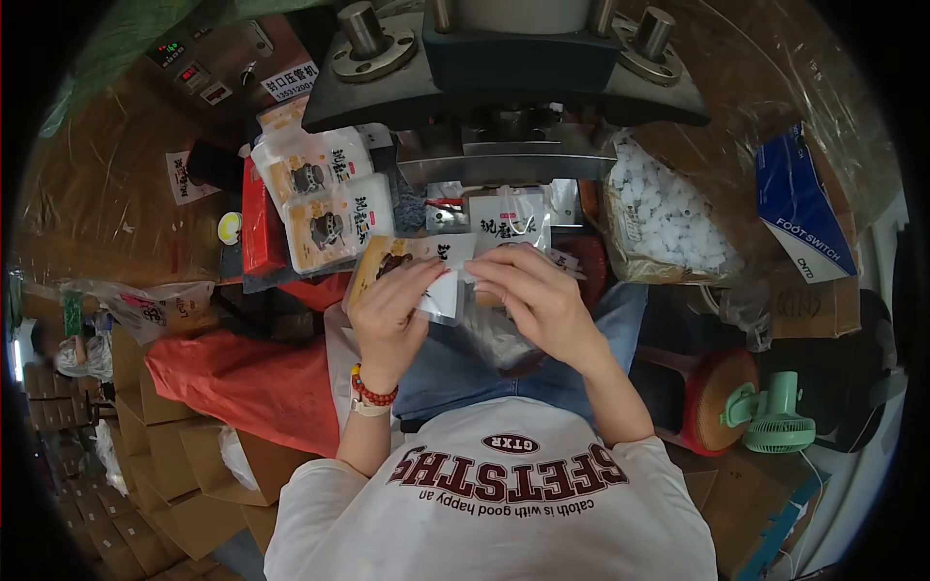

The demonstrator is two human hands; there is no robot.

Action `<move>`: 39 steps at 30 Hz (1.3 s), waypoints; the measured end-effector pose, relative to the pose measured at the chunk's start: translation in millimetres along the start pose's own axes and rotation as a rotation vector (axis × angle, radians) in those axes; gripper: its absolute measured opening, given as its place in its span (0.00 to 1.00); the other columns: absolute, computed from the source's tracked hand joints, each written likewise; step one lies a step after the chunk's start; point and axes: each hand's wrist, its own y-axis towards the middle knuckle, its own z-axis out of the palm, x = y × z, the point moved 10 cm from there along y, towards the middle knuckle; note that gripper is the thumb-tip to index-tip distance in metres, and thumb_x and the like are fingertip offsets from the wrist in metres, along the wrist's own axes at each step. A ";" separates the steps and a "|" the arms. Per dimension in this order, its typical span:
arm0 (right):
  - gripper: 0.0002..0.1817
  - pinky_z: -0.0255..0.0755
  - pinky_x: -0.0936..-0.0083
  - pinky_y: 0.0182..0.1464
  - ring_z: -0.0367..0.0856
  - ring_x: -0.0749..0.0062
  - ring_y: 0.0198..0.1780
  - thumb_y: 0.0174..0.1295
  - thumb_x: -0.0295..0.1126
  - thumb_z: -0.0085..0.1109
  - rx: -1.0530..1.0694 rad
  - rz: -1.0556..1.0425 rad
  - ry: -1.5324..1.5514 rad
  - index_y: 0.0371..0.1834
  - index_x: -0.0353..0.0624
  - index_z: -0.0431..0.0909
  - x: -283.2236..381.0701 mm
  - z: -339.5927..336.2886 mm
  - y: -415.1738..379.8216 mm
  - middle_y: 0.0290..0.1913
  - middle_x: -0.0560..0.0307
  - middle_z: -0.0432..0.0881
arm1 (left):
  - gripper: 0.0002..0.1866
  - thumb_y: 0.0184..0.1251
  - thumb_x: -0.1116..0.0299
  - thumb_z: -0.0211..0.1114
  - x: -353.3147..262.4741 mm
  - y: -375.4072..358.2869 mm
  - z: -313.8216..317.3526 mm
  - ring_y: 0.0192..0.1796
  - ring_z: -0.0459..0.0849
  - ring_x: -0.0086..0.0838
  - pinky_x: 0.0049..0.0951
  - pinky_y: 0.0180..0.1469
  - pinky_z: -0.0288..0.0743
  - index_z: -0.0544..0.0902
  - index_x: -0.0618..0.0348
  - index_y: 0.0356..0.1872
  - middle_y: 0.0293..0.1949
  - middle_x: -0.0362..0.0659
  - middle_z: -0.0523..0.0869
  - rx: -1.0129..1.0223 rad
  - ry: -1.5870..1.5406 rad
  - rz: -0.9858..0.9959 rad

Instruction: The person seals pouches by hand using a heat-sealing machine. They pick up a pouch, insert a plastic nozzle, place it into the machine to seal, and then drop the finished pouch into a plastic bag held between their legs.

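Observation:
My left hand (392,315) is closed on a printed plastic pouch (444,295), orange and white with dark lettering, held above my lap. At the pouch's right edge, my right hand (542,300) pinches its fingertips together; what lies between them is too small to make out. Just beyond my hands, another printed pouch (509,215) lies flat below the press. Farther left, a stack of similar pouches (334,228) rests by a red box (260,218). Clear crumpled plastic (494,334) hangs under my right hand.
Overhead at the front stands a heavy press (523,58) with metal posts. To the right, a box holds many small white plastic pieces (668,213), beside a blue foot-switch carton (799,208). A control box (232,58) sits back left. A green fan (780,416) stands low right.

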 end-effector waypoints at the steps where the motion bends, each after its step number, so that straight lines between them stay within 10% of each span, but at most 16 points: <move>1: 0.20 0.77 0.71 0.46 0.81 0.60 0.44 0.48 0.16 0.64 0.033 -0.165 -0.247 0.48 0.34 0.79 14.5 4.4 1.1 0.46 0.50 0.80 | 0.26 0.40 0.86 0.58 -15.5 3.3 1.8 0.47 0.87 0.39 0.32 0.49 0.80 0.86 0.58 0.45 0.44 0.45 0.88 0.051 0.102 0.093; 17: 0.19 0.76 0.67 0.42 0.80 0.57 0.41 0.47 0.18 0.64 0.162 -0.175 -0.348 0.46 0.34 0.81 31.7 -17.7 -0.6 0.42 0.49 0.81 | 0.23 0.42 0.83 0.58 -29.2 17.1 38.6 0.44 0.87 0.39 0.32 0.45 0.81 0.85 0.58 0.45 0.44 0.45 0.88 0.239 -0.207 0.013; 22: 0.15 0.75 0.69 0.40 0.80 0.58 0.38 0.49 0.17 0.66 -0.180 -0.103 -0.308 0.43 0.33 0.81 24.8 -62.8 -1.8 0.39 0.50 0.81 | 0.23 0.42 0.82 0.58 -11.0 13.6 49.5 0.43 0.87 0.38 0.31 0.44 0.81 0.85 0.58 0.44 0.44 0.44 0.88 0.164 -0.257 -0.026; 27: 0.15 0.76 0.69 0.41 0.80 0.58 0.38 0.51 0.19 0.65 0.132 -0.108 -0.525 0.43 0.34 0.81 15.1 -31.1 1.2 0.41 0.49 0.81 | 0.20 0.43 0.82 0.59 -28.2 23.6 45.8 0.42 0.87 0.38 0.30 0.44 0.80 0.86 0.61 0.42 0.43 0.44 0.88 0.152 -0.045 0.054; 33: 0.20 0.75 0.70 0.46 0.79 0.58 0.45 0.56 0.24 0.63 0.130 -0.125 -0.072 0.54 0.37 0.78 -0.3 -33.8 -0.6 0.45 0.49 0.81 | 0.14 0.52 0.79 0.65 -16.6 14.2 67.7 0.37 0.88 0.31 0.26 0.39 0.80 0.86 0.59 0.41 0.40 0.44 0.88 0.255 -0.355 0.010; 35: 0.23 0.73 0.70 0.50 0.78 0.57 0.46 0.56 0.25 0.65 -0.063 0.130 -0.149 0.57 0.39 0.77 -37.3 -42.0 -0.7 0.46 0.49 0.82 | 0.09 0.63 0.71 0.68 39.9 -24.9 131.0 0.36 0.86 0.20 0.22 0.38 0.78 0.87 0.61 0.41 0.38 0.42 0.89 0.602 -0.625 -0.643; 39: 0.21 0.72 0.70 0.48 0.78 0.57 0.48 0.56 0.26 0.65 -0.349 0.275 -0.332 0.55 0.39 0.77 -45.7 -97.4 -11.2 0.49 0.50 0.81 | 0.13 0.66 0.64 0.69 51.3 -18.2 158.9 0.37 0.83 0.15 0.20 0.37 0.77 0.86 0.65 0.41 0.38 0.41 0.89 0.418 -0.990 -0.817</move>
